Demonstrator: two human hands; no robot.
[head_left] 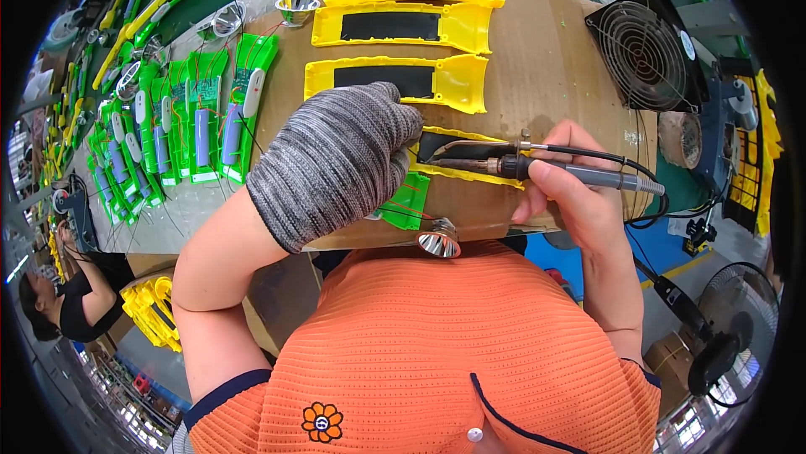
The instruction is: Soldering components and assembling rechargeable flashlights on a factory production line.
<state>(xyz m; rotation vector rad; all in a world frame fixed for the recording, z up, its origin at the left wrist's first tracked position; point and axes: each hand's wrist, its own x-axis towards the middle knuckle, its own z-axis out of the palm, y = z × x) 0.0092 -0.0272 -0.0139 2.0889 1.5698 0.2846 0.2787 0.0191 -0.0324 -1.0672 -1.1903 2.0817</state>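
My right hand [571,177], bare, grips a soldering iron [600,177] that has a thin metal solder-feed tube along its top. The iron points left, its tip close to my left hand [340,160]. That hand wears a grey striped knit glove, its fingers curled closed; what they hold is hidden. Beneath the iron lies a yellow plastic shell [487,178] with a dark inset, partly covered by both hands. A green shell piece [406,202] sticks out below the glove, and a shiny reflector cup [438,241] sits at the table's near edge.
Three yellow shells [462,27] lie in a row beyond my hands on the cardboard [546,42]. Several green shells with purple cells [201,135] and loose wires stand at left. A black fan [646,47] is at far right. Another person [84,294] sits at lower left.
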